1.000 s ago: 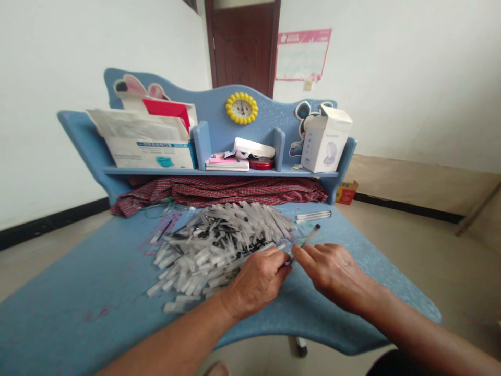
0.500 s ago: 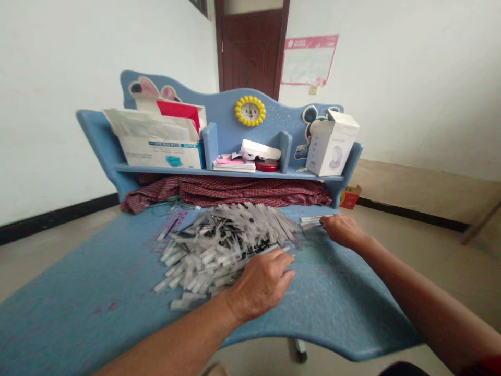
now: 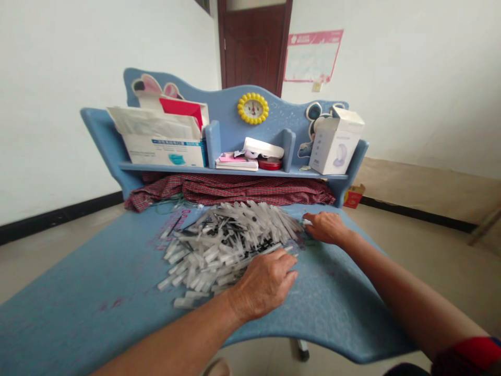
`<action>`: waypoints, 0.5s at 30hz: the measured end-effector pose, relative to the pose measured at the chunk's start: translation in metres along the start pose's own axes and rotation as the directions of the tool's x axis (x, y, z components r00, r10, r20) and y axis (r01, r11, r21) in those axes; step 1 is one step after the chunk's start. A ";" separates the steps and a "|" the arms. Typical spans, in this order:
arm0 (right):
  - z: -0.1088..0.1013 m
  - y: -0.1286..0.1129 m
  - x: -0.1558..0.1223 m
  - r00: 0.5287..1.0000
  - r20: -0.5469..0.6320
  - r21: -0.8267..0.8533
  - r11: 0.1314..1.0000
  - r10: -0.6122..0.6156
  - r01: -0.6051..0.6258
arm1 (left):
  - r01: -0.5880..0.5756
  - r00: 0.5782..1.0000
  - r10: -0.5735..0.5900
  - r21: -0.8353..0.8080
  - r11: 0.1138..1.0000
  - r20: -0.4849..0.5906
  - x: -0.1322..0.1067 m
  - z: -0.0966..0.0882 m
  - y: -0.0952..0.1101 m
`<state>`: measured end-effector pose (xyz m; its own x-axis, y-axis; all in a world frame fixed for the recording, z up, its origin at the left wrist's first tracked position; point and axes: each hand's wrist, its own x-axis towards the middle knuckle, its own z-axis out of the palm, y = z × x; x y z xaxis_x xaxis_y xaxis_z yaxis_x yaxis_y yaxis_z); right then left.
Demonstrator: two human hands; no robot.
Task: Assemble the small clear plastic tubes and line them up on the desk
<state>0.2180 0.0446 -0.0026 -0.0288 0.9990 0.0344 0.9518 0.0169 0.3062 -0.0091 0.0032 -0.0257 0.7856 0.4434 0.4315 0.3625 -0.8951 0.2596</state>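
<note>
A heap of frosted, translucent plastic tubes, mixed with black pieces, covers the middle of the blue table. My left hand rests at the heap's near right edge. Its fingers are curled and tube tips stick out just beyond them; what lies inside the grip is hidden. To the right of the heap is my right hand, its fingers bent down over a few whitish plastic tubes. Only the tubes' left ends show beneath the fingertips.
Behind the heap lies a red checked cloth beneath the shelf. On the shelf stand a mask box, some booklets and a white carton. A yellow flower-shaped clock is on the backboard.
My right hand has moved left over the whitish tubes beside the heap, now covering most of them. My left hand stays nearly in place. The whole view has shifted slightly.
</note>
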 end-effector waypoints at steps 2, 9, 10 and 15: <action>-0.001 -0.003 0.003 1.000 0.002 0.001 1.000 -0.013 0.013 | -0.007 1.000 0.007 0.016 1.000 0.006 0.000 0.000 -0.001; -0.003 -0.009 0.009 0.999 0.002 -0.005 0.999 -0.051 0.051 | -0.024 0.999 0.022 0.054 0.998 0.038 -0.002 -0.001 -0.001; -0.003 -0.009 0.009 0.999 0.001 -0.007 0.999 -0.053 0.053 | -0.024 0.999 0.021 0.057 0.998 0.039 -0.002 -0.001 -0.001; -0.001 -0.007 0.008 0.999 -0.001 -0.010 0.999 -0.052 0.052 | -0.039 0.998 0.034 0.083 0.996 0.061 -0.002 0.001 -0.002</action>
<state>0.2114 0.0523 -0.0038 -0.0788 0.9967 0.0198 0.9461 0.0685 0.3166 -0.0110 0.0042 -0.0284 0.8269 0.4086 0.3864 0.3714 -0.9127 0.1702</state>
